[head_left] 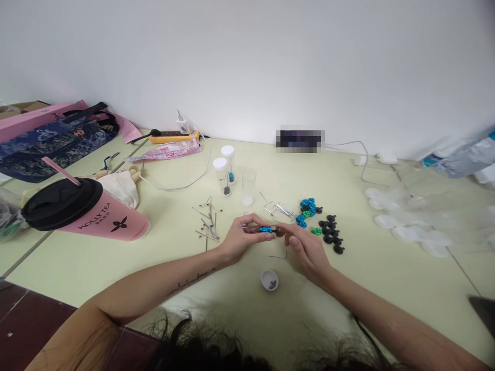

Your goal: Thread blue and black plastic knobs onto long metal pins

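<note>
My left hand pinches a thin metal pin strung with small blue beads, held level above the pale table. My right hand is closed at the pin's right end, fingertips on a dark bead there. Just beyond my hands lie a heap of blue and green beads and a patch of black beads. A small white cap with dark bits sits below my hands, and a loose pin lies between them.
Loose metal pins and wire clips lie nearby. Three clear vials stand behind. A pink cup with a black lid lies at left, near a bag and power strip. Clear plastic lids cover the right.
</note>
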`<state>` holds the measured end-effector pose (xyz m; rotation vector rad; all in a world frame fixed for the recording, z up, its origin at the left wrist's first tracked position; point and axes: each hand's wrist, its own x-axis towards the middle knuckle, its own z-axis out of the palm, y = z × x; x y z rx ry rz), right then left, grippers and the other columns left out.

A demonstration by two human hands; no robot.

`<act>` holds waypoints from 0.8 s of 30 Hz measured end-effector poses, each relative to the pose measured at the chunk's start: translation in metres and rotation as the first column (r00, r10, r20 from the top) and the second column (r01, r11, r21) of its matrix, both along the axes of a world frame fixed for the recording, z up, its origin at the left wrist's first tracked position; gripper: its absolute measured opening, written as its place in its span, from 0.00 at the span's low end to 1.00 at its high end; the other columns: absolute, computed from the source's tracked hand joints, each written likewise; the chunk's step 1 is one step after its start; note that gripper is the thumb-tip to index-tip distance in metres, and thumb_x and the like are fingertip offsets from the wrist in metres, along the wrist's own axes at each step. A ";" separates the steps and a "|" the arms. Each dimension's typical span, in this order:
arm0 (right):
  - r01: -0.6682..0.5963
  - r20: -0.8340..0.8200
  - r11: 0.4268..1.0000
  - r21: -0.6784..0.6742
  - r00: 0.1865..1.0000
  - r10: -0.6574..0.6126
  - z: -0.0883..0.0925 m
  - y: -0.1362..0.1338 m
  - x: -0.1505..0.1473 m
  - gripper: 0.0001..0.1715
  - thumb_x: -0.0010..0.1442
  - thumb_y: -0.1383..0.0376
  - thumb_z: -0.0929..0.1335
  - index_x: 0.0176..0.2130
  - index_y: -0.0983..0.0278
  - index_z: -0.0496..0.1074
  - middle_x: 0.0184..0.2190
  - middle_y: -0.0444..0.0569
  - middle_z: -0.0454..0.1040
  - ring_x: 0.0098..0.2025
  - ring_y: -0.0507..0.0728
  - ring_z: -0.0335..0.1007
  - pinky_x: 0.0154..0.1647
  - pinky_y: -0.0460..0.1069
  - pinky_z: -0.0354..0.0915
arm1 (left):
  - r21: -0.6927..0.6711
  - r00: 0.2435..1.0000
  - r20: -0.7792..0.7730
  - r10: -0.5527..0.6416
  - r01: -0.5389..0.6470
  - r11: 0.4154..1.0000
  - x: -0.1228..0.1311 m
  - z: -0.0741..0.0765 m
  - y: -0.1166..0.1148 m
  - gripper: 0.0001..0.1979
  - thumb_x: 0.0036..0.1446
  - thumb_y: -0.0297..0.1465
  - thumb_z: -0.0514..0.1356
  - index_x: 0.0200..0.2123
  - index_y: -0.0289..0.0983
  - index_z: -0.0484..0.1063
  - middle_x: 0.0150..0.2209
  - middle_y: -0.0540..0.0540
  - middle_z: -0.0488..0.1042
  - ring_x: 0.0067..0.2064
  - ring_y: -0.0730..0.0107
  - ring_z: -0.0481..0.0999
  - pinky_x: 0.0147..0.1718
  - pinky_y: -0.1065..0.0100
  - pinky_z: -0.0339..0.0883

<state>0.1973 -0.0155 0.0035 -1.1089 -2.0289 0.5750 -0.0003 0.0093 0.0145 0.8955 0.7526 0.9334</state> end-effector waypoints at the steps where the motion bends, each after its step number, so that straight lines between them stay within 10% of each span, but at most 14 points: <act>1: 0.004 0.000 1.000 0.001 1.000 -0.004 0.000 0.000 0.000 0.23 0.70 0.57 0.53 0.54 0.62 0.65 0.37 0.50 0.74 0.36 0.56 0.71 0.39 0.51 0.66 | -0.003 1.000 -0.003 0.001 -0.001 1.000 0.000 0.000 0.000 0.13 0.41 0.29 0.71 0.30 0.35 0.72 0.31 0.46 0.80 0.38 0.63 0.80 0.41 0.64 0.71; 24: 0.004 0.014 1.000 0.002 1.000 -0.004 0.001 0.000 0.000 0.23 0.70 0.57 0.52 0.54 0.61 0.65 0.37 0.51 0.74 0.36 0.56 0.72 0.39 0.51 0.67 | -0.007 0.999 -0.028 0.018 -0.018 1.000 0.001 -0.002 0.000 0.14 0.40 0.30 0.72 0.30 0.35 0.71 0.31 0.47 0.80 0.38 0.63 0.80 0.40 0.64 0.71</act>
